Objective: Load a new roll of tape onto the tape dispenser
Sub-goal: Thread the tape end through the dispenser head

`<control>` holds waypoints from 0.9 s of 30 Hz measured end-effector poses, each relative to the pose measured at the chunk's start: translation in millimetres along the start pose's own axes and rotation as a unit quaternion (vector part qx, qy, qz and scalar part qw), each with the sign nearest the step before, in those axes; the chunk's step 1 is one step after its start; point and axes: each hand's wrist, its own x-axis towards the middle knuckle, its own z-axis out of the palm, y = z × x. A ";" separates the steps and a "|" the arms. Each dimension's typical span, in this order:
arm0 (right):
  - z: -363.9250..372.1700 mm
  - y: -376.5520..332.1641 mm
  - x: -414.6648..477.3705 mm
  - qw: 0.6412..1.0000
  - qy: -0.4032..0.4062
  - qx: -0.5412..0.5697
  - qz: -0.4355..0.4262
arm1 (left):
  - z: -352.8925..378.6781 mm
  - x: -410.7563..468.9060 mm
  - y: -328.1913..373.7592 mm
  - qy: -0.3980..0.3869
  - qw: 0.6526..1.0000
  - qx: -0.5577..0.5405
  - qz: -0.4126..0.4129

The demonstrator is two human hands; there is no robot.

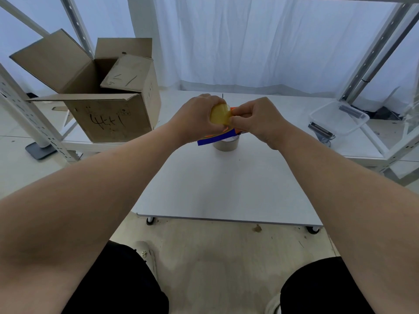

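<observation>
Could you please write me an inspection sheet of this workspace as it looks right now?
Surface: white table, mostly bare.
Job's things: yellowish tape roll held above the table; orange and blue tape dispenser mostly hidden under the hands; brown tape roll on the table.
Clutter: open cardboard box at left; clear plastic tub at right.
Grippers: left hand grips the yellowish roll; right hand pinches at its edge.
Cables: nothing seen.
Surroundings: white curtain, metal shelving frame.
</observation>
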 end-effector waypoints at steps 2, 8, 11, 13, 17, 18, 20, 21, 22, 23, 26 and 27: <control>0.9 2.4 1.8 0.999 0.035 -0.029 -0.014 | -0.5 -0.4 1.4 0.001 1.000 -0.003 -0.004; -2.8 2.9 -2.0 0.999 -0.003 0.031 0.008 | -2.0 -1.3 1.6 -0.004 1.000 -0.008 -0.005; -0.9 2.8 0.0 0.999 -0.003 0.034 0.009 | -2.7 -1.2 0.2 -0.007 1.000 -0.003 -0.007; -0.7 4.3 1.6 0.999 -0.002 0.034 0.013 | -2.6 -1.4 -0.1 -0.009 1.000 -0.004 -0.008; 0.0 2.9 1.5 1.000 0.005 0.024 0.006 | -1.1 -0.7 -1.0 -0.007 1.000 0.000 -0.015; 1.3 0.8 1.6 1.000 0.014 0.011 0.000 | -0.2 -0.3 -1.0 -0.002 1.000 0.003 -0.020; 4.3 -4.6 2.6 0.998 0.038 -0.037 -0.018 | 2.2 1.0 -0.8 0.005 0.999 0.011 -0.030; 5.5 -7.1 3.3 0.997 0.044 -0.061 -0.025 | 3.2 1.5 -0.6 0.007 0.999 0.016 -0.034; 6.1 -9.3 3.6 0.996 0.043 -0.078 -0.028 | 3.8 1.8 -0.4 0.007 0.999 0.020 -0.037; 6.3 -10.7 3.6 0.995 0.038 -0.086 -0.028 | 4.1 1.9 -0.3 0.007 0.999 0.023 -0.038; 5.1 -9.3 2.2 0.995 0.036 -0.092 -0.030 | 4.5 0.5 0.2 -0.004 0.999 0.031 -0.028; 4.9 -7.8 2.2 0.994 0.040 -0.093 -0.033 | 4.4 -0.3 0.2 -0.006 0.999 0.033 -0.026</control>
